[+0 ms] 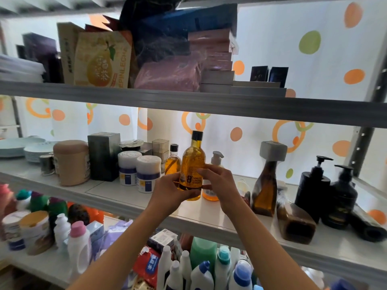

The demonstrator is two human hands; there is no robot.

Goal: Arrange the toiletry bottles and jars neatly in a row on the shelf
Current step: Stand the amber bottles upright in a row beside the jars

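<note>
Both hands hold an amber shampoo bottle (193,162) with a black cap upright above the middle shelf (117,197). My left hand (170,190) grips its lower left side and my right hand (215,182) its right side. Behind it stand a smaller amber bottle (172,162) and an orange pump bottle (213,164). Two white jars (138,171) stand to the left. To the right are a tall brown bottle with a grey cap (266,185), a brown bottle lying on its side (295,222) and two black pump bottles (326,191).
A beige tub (72,162) and a dark box (103,155) stand left of the jars, with stacked plates (34,151) beyond. A black bottle lies at the far right (366,225). The shelf above holds boxes and packets (102,59). Below are several detergent bottles (201,266).
</note>
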